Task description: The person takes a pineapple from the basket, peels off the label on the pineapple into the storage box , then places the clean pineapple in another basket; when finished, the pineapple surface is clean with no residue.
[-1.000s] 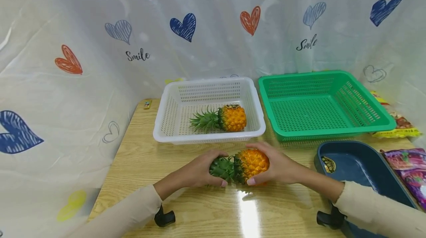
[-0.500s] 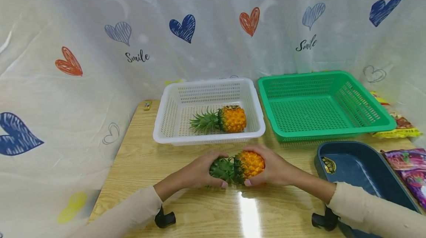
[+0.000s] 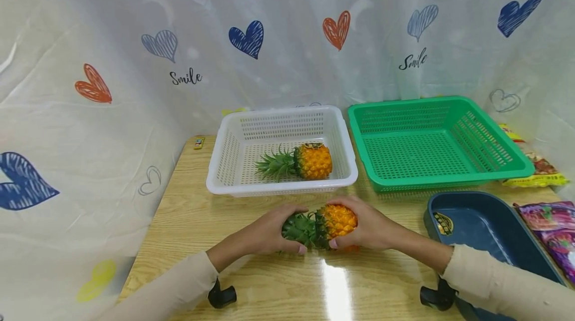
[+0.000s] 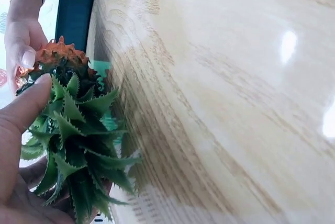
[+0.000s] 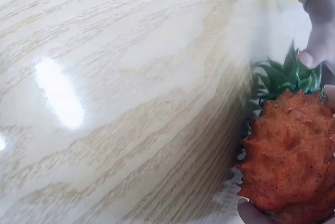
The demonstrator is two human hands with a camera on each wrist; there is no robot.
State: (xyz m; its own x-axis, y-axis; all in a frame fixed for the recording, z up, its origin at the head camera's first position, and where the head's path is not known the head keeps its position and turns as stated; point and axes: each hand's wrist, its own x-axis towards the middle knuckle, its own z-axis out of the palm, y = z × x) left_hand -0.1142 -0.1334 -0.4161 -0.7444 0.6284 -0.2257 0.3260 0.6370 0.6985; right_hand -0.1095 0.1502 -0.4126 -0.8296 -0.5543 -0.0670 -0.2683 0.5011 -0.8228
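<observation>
A small orange pineapple (image 3: 338,222) with a green leafy crown lies sideways at the middle of the wooden table, crown to the left. My left hand (image 3: 277,231) grips the crown (image 4: 78,145), thumb on the near side. Around the fruit's body (image 5: 293,150) curl the fingers and thumb of my right hand (image 3: 366,223). Its far underside is hidden by the hands. Behind it, a white basket (image 3: 283,188) holds a second pineapple (image 3: 314,162) with its crown also to the left.
A green basket (image 3: 453,179) stands at the back right. In front of it sits a dark blue tray (image 3: 480,221) with a black-and-gold label. Purple packets (image 3: 554,226) and a yellow bag (image 3: 539,173) lie along the right. A tiny yellow packet (image 3: 199,143) rests at the back left.
My right hand has shifted slightly left along the fruit and then held there. The left hand stays on the crown, and the pineapple has barely moved.
</observation>
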